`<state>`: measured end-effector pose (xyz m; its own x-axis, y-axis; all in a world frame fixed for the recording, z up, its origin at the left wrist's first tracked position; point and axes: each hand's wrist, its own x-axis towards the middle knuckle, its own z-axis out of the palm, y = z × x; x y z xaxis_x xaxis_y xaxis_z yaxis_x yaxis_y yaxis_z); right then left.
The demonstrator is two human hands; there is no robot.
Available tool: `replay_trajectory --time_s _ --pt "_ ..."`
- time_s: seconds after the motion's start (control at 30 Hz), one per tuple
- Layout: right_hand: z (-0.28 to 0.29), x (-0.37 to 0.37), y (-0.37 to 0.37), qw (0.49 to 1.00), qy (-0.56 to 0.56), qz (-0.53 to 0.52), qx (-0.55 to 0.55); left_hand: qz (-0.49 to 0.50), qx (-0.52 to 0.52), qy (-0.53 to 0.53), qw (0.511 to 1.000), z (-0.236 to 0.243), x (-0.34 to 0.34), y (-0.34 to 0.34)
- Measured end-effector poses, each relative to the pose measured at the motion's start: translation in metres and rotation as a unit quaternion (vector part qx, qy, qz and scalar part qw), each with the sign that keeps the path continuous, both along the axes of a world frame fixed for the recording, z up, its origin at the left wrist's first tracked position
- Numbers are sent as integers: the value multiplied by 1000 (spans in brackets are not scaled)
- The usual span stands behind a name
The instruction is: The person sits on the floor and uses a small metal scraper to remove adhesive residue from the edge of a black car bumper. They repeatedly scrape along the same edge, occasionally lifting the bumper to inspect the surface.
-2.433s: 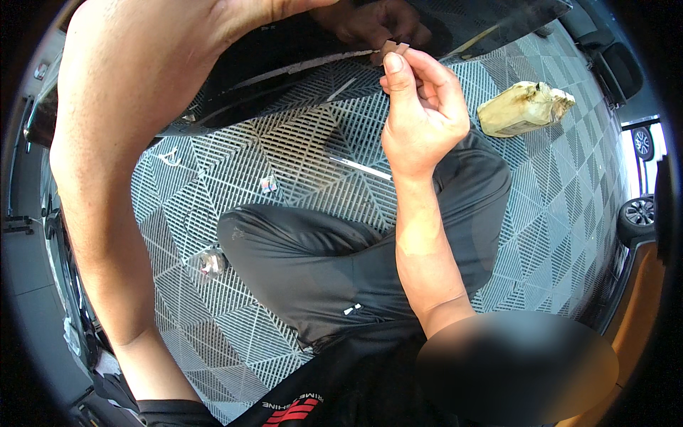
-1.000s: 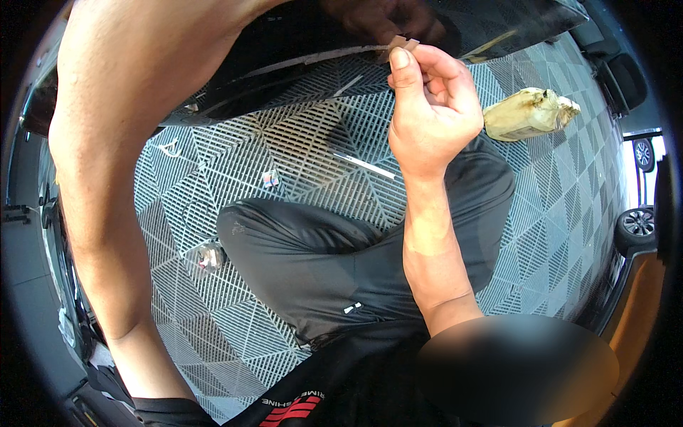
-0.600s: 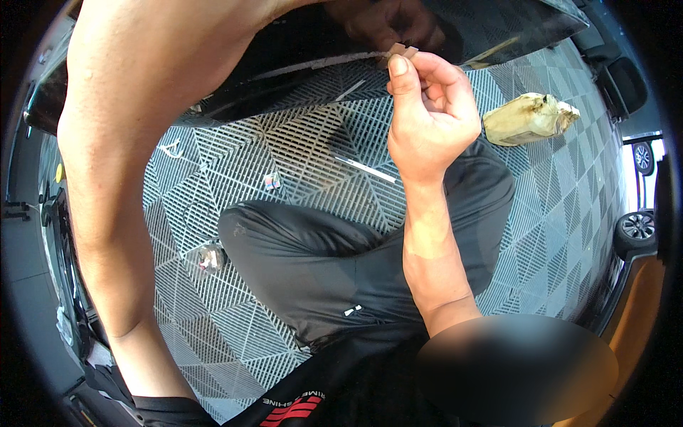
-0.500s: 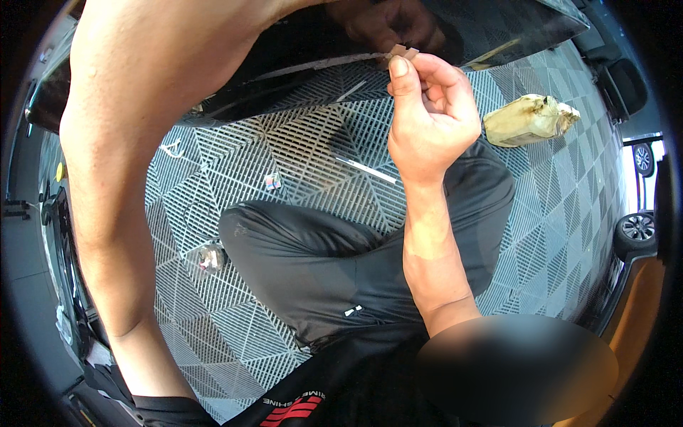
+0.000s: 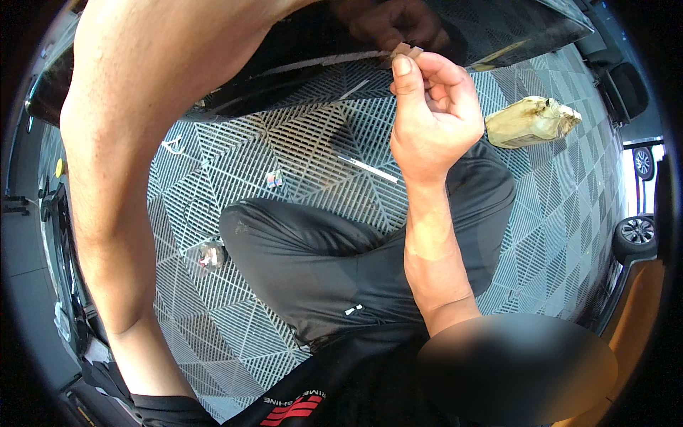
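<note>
My right hand (image 5: 435, 117) is raised to the lower edge of a glossy black car panel (image 5: 313, 43). Thumb and forefinger pinch a small thin notched flat piece (image 5: 407, 50), brownish and blade-like, against or very close to the panel. A pale scuffed line (image 5: 327, 61) runs along the panel to the left of it. The dark surface mirrors my right hand. My left arm (image 5: 114, 178) reaches up along the left side and leaves the top of the picture, so the left hand is out of sight.
On the grey slatted floor tiles (image 5: 235, 341) lie a white thin stick (image 5: 368, 169), a small colourful packet (image 5: 274, 178), a clear bag (image 5: 211, 255) and a crumpled yellowish bag (image 5: 532, 122). My crossed legs (image 5: 306, 249) lie below the panel. A car wheel (image 5: 637, 230) shows at far right.
Very little differs: the view has shifted slightly. My right hand keeps its pinch on the small flat piece at the same part of the panel.
</note>
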<state>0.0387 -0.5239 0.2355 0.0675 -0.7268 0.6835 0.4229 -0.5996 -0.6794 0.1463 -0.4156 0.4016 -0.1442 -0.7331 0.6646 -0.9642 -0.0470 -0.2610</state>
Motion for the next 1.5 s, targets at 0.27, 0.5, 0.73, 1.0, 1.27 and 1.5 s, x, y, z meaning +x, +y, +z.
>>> replay_trajectory --time_s 0.27,0.5,0.73,1.0,1.27,1.5 --pt "2 0 1 1000 3 0 -7 2 -2 0 1000 -1 -1 0" --pt "2 1 0 1000 5 1 -11 3 1 2 1000 -2 -2 -2" --pt "3 1 0 1000 7 7 -13 5 2 3 1000 -4 -2 -4" --pt "7 0 2 1000 12 14 -14 6 2 3 1000 -5 -3 -5" --pt "7 1 3 1000 16 14 -22 9 3 1 1000 -5 -3 -6" --pt "8 -1 1 996 51 3 -67 9 2 1 1000 -5 -4 -7"
